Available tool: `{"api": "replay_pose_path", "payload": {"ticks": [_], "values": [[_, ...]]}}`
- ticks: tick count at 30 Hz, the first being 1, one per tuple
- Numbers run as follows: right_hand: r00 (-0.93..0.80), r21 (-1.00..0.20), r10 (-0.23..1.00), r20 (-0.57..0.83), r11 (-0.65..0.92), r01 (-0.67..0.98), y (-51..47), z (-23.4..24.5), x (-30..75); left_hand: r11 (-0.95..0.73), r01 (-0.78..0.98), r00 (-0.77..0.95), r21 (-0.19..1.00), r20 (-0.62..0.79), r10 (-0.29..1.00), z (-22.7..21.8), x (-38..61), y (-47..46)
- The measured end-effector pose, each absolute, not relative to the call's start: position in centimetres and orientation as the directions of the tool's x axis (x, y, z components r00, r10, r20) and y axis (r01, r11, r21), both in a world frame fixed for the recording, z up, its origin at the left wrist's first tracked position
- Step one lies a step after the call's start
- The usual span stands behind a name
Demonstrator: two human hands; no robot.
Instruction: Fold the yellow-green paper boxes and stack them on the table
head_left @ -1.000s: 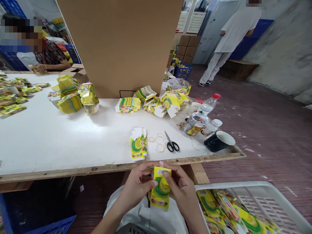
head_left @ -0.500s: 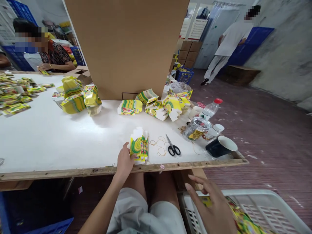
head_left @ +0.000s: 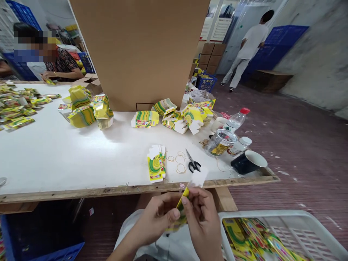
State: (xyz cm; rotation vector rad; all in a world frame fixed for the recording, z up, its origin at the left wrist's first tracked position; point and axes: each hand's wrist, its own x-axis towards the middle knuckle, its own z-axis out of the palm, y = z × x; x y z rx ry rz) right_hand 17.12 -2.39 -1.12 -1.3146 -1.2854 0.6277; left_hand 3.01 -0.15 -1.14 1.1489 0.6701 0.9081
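Over my lap, my left hand (head_left: 161, 215) and my right hand (head_left: 202, 214) both grip one yellow and green carton (head_left: 182, 203), its white flap sticking up past the table edge. Fingers of both hands are closed on it, and much of its face is hidden by them. Beyond it, a small stack of flat cartons (head_left: 156, 165) lies near the front edge of the white table (head_left: 103, 156). To the right of the stack are several rubber bands (head_left: 181, 168) and a pair of scissors (head_left: 193, 163) with black handles.
A white basket (head_left: 299, 215) holding yellow cartons stands at my lower right. On the table's right end are a dark mug (head_left: 248, 162), a jar (head_left: 220, 142) and bottles. Carton bundles (head_left: 81, 108) sit farther back before a tall cardboard sheet (head_left: 141, 54). A co-worker (head_left: 61, 61) sits across at left.
My left hand has come off the stack on the table, and my right hand has moved in from above the basket. Both now hold a carton over my lap. The walking person has moved left.
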Motion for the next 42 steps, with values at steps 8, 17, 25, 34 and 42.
{"api": "replay_pose_path", "payload": {"ticks": [8, 17, 25, 34, 42], "values": [[0.248, -0.91, 0.904, 0.347, 0.261, 0.321, -3.3, -1.2, 16.0, 0.467, -0.518, 0.583, 0.717, -0.104, 0.806, -2.4, 3.9, -0.2], [0.199, -0.927, 0.967, 0.159, 0.077, 0.366, -2.6, -3.2, 17.7, 0.273, -0.436, 0.299, 0.857, -0.149, 0.943, -4.1, 4.0, 0.3], [0.143, -0.983, 0.979, 0.148, 0.129, 0.132, -2.4, -2.6, 18.8, 0.207, -0.31, 0.475, 0.928, -0.038, 0.879, -2.6, 1.4, 0.3], [0.07, -0.943, 0.976, 0.207, 0.18, 0.28, -2.2, -1.9, 19.7, 0.344, -0.361, 0.577, 0.867, -0.082, 0.813, -3.1, 1.1, -0.2], [0.077, -0.93, 0.965, 0.251, 0.219, 0.296, -1.5, -1.6, 20.5, 0.089, -0.165, 0.396, 0.982, -0.016, 0.918, -3.4, 1.7, 0.5]]}}
